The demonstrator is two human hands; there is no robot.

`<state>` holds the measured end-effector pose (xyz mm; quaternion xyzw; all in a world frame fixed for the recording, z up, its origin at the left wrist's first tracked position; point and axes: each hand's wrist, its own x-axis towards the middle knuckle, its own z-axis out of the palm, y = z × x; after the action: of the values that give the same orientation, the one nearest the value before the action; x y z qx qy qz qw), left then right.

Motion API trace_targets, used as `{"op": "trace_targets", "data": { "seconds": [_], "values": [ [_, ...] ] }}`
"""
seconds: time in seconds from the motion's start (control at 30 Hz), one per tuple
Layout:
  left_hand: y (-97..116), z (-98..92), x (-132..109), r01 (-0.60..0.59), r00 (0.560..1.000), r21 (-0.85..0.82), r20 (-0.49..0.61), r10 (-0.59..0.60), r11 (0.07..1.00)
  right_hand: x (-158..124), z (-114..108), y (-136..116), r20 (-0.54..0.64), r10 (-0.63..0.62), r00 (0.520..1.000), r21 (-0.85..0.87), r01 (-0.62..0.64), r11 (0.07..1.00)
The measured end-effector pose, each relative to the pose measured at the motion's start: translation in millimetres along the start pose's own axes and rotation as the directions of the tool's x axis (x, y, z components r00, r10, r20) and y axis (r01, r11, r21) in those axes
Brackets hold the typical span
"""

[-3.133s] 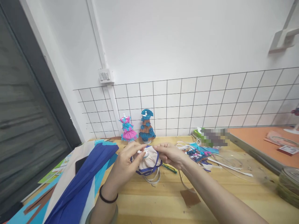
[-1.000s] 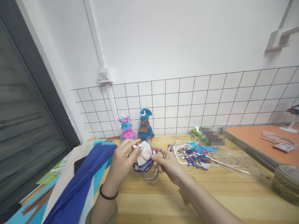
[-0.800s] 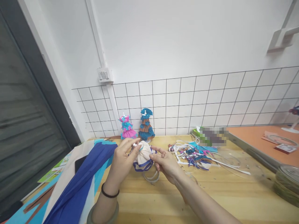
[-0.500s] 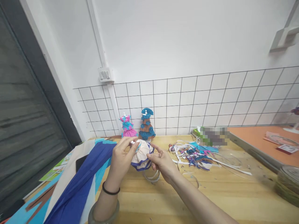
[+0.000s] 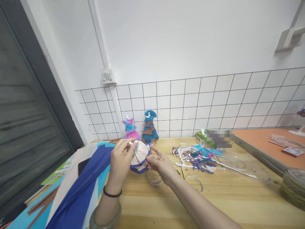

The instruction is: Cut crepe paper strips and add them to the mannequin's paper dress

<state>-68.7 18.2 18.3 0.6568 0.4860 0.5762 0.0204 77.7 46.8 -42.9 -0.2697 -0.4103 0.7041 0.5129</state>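
Between my hands is a small cream doll dress [image 5: 140, 153] with ruffled layers and dark blue trim, tilted so its skirt fans toward the right. My left hand [image 5: 121, 156] pinches its narrow top, where white beads [image 5: 130, 143] show between thumb and fingers. At the skirt's right edge, my right hand [image 5: 160, 163] grips the blue-trimmed hem between thumb and fingers. Behind stand a pink and turquoise doll dress [image 5: 131, 128] and a taller teal and brown one [image 5: 150, 127], both against the wall.
Blue, cream and turquoise paper sheets [image 5: 78, 187] cover the left side, with a dark phone-like object [image 5: 83, 166] among them. A heap of ribbon scraps [image 5: 197, 157] lies right of centre. A ribbon roll [image 5: 294, 187] sits at far right, near an orange surface [image 5: 257, 140].
Both hands and the cream dress have shifted slightly left. My right fingers have drawn closer together on the hem.
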Motion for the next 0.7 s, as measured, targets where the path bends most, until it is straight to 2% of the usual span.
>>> {"op": "trace_targets", "data": {
  "seconds": [0.1,0.2,0.3,0.4,0.6,0.7],
  "values": [
    [0,-2.1,0,0.055,0.998,0.002,-0.036,-0.055,0.998,2,0,4,0.026,-0.056,0.998,0.05,0.055,0.997],
    [0,-4.1,1,0.078,0.994,0.044,-0.078,-0.074,0.996,1,3,4,-0.001,-0.04,0.999,0.061,0.04,0.997],
    [-1,-5.0,2,0.086,0.993,0.083,-0.085,-0.079,0.993,0,9,5,-0.009,-0.004,1.0,-0.01,0.004,1.0],
    [-1,-5.9,2,0.093,0.993,0.103,-0.085,-0.084,0.99,1,14,7,-0.006,-0.027,1.0,-0.091,0.027,0.995],
    [-4,-10.6,2,0.101,0.992,0.165,-0.095,-0.086,0.981,4,18,9,-0.018,0.011,1.0,0.017,-0.01,1.0],
    [-7,-12.1,3,0.106,0.991,0.207,-0.108,-0.085,0.973,2,19,9,-0.032,0.037,0.999,0.019,-0.037,0.999]
  ]
}}
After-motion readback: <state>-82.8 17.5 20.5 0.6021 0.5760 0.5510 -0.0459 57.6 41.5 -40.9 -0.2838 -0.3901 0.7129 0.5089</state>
